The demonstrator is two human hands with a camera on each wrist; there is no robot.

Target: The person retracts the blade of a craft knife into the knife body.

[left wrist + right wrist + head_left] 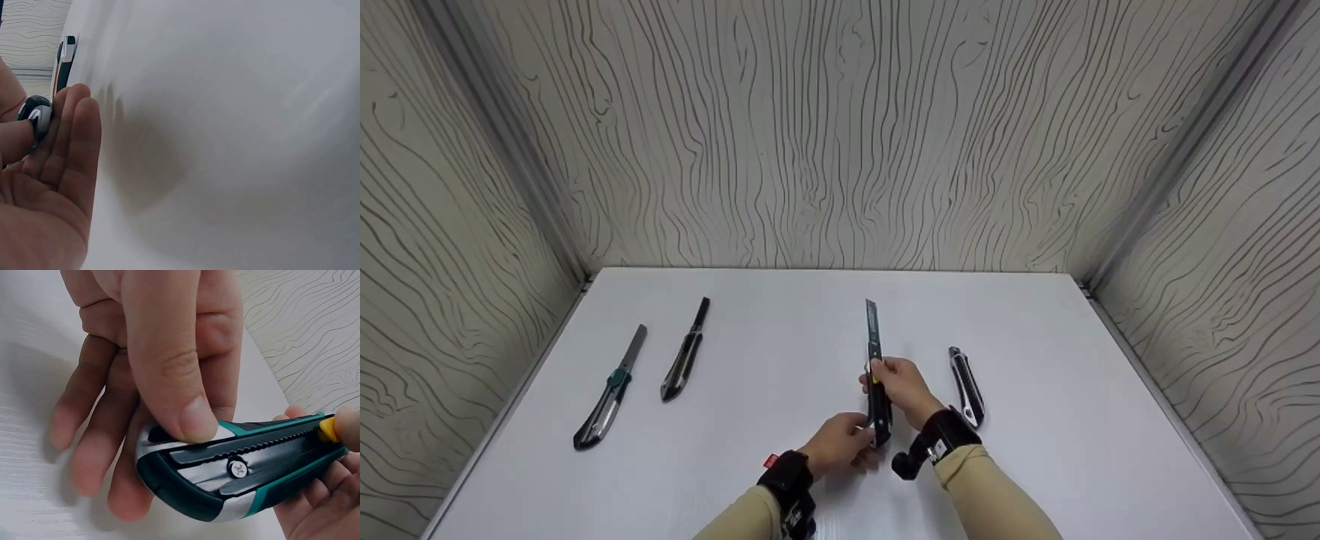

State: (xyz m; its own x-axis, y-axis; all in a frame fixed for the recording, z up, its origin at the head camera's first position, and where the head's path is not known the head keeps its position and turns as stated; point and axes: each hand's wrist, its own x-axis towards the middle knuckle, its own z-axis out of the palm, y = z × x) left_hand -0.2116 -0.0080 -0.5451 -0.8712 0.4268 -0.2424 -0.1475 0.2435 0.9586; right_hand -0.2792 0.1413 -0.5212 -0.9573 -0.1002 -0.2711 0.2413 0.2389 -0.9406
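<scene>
A black and green utility knife (878, 405) with a long bared blade (871, 319) stands over the middle of the table, blade pointing away from me. My right hand (904, 386) grips it around the upper handle, thumb by the yellow slider (327, 429). Its rear end (40, 115) is pinched by my left hand (840, 444) between thumb and index finger. The other left fingers (93, 455) extend loosely below the handle. Just right of my right hand lies a silver and black utility knife (967, 388), no long blade showing.
On the left of the white table (780, 330) lie a green and silver utility knife (606, 409) with its blade out and a dark utility knife (684, 364) with a black blade. Wood-patterned panels (810, 135) enclose the back and both sides.
</scene>
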